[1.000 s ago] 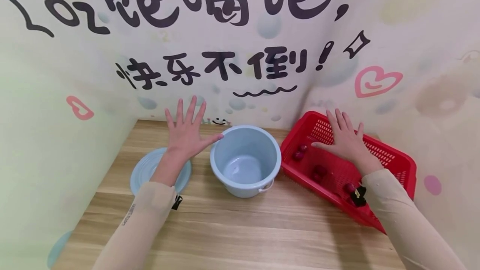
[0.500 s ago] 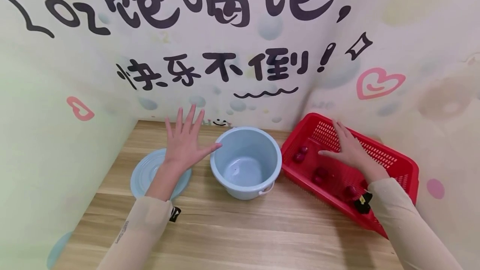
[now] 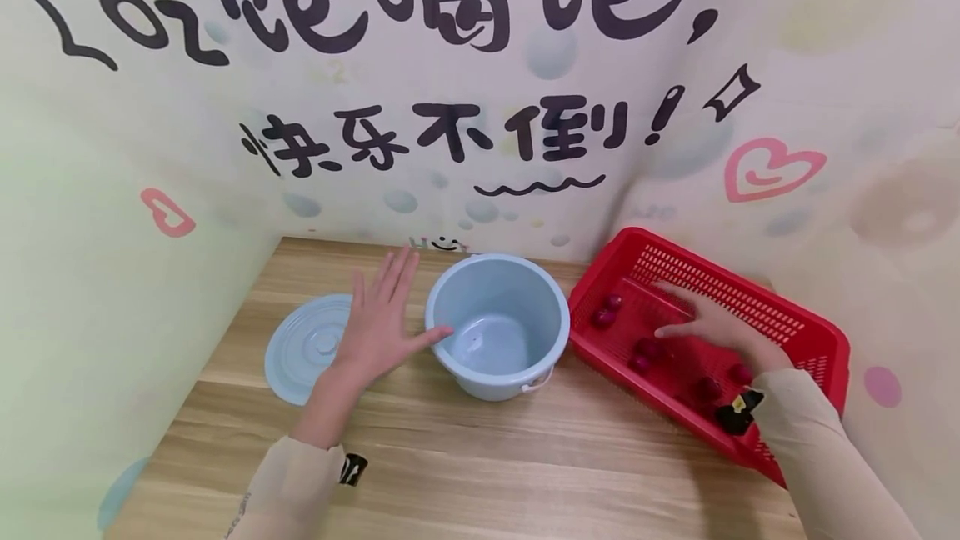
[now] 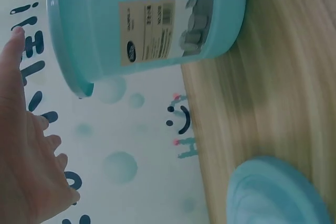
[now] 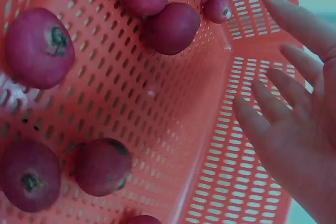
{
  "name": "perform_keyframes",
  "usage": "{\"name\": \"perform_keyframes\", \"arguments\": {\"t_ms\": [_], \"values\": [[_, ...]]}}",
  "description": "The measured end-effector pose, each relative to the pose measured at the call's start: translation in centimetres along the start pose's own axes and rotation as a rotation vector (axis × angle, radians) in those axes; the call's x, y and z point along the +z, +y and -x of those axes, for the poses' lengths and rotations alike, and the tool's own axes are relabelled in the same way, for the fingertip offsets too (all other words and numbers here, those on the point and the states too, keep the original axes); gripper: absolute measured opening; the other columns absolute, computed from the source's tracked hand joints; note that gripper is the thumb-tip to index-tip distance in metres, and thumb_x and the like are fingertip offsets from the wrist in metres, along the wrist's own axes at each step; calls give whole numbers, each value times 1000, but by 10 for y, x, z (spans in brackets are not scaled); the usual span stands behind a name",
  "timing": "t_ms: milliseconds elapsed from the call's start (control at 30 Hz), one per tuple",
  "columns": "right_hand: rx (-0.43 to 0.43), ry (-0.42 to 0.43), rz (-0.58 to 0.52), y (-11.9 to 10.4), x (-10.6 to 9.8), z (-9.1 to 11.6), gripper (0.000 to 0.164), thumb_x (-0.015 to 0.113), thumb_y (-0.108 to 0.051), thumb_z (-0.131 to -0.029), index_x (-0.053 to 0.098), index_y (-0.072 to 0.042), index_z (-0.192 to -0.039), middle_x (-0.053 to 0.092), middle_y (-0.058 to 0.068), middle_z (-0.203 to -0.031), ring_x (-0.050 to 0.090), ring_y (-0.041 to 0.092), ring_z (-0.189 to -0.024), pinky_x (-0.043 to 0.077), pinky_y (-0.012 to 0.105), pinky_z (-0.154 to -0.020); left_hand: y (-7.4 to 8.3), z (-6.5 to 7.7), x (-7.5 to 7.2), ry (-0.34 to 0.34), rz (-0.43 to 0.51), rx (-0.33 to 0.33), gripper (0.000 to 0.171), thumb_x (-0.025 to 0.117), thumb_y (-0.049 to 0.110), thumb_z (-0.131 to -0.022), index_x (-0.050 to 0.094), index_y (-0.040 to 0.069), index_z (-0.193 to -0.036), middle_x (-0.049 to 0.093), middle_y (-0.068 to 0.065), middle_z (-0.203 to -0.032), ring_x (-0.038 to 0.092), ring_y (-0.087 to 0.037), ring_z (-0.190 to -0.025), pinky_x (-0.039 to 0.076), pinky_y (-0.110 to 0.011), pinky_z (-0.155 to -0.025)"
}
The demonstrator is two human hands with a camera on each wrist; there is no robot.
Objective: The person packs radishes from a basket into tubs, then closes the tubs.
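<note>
My left hand [image 3: 378, 332] hovers with spread fingers over the right part of a pale blue round lid [image 3: 296, 357]. Its thumb points toward the rim of a blue plastic bucket [image 3: 487, 386], whose inside shows nothing in it. In the left wrist view a paper label [image 4: 163, 30] is on the bucket's side. My right hand [image 3: 716, 327] reaches over the red perforated basket [image 3: 750, 307], holding nothing. Below its palm, several round red radishes [image 5: 39, 48] lie scattered on the basket floor; in the right wrist view the slightly bent fingers are apart from them.
Everything stands on a wood-grain table [image 3: 480, 473]. Behind it rises a wall [image 3: 420, 65] with black characters and hearts. The basket sits at an angle to the right of the bucket, near the wall. A thin bucket handle [image 3: 538, 382] hangs at the bucket's right front.
My right hand has lowered from above the basket to inside its rim. The left hand has come down and slightly toward me, its fingers drawing closer together. The bucket and lid stay put.
</note>
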State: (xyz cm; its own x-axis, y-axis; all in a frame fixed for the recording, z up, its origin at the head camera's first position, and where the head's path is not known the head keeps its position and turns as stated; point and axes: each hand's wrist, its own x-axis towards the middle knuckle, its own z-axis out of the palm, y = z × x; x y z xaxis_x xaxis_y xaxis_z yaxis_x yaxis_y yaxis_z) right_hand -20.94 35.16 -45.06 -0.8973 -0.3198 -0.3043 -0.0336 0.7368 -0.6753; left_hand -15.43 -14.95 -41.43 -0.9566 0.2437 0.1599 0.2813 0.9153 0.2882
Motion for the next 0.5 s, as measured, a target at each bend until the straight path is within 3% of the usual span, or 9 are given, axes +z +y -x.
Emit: {"name": "perform_keyframes", "arguments": {"t_ms": [133, 200, 333, 433, 500], "values": [[8, -115, -76, 12, 1, -3, 82, 76, -33, -86, 36, -16, -155, 34, 23, -157, 32, 45, -140, 40, 70, -105, 3, 10, 11, -19, 101, 27, 118, 67, 71, -78, 8, 13, -162, 8, -6, -170, 10, -28, -157, 3, -63, -125], [-1, -177, -98, 21, 3, -5, 74, 75, -30, -88, 42, -13, -152, 42, 23, -153, 40, 42, -137, 44, 65, -105, 4, 14, 17, -32, 152, 41, 119, 70, 69, -77, 11, 11, -161, 11, -7, -170, 12, -27, -157, 6, -61, -126], [-16, -293, -172, 40, 10, -13, 58, 69, -23, -93, 51, -6, -145, 56, 22, -143, 60, 18, -122, 53, 38, -102, 4, 19, 29, -56, 204, 66, 118, 70, 68, -78, 9, 10, -161, 11, -6, -170, 14, -27, -157, 12, -56, -127], [-29, -308, -187, 50, 18, -18, 53, 67, -22, -94, 54, -6, -143, 57, 20, -142, 56, 1, -114, 52, 21, -94, 3, 21, 34, -56, 240, 73, 117, 71, 64, -80, 6, 11, -161, 10, -6, -170, 15, -29, -156, 15, -54, -127], [-22, -278, -177, 55, 22, -19, 51, 68, -25, -93, 57, -11, -141, 60, 15, -141, 53, 0, -114, 50, 17, -91, 2, 22, 36, -47, 269, 72, 117, 73, 61, -80, 5, 12, -162, 11, -7, -170, 17, -30, -156, 16, -54, -127]]}}
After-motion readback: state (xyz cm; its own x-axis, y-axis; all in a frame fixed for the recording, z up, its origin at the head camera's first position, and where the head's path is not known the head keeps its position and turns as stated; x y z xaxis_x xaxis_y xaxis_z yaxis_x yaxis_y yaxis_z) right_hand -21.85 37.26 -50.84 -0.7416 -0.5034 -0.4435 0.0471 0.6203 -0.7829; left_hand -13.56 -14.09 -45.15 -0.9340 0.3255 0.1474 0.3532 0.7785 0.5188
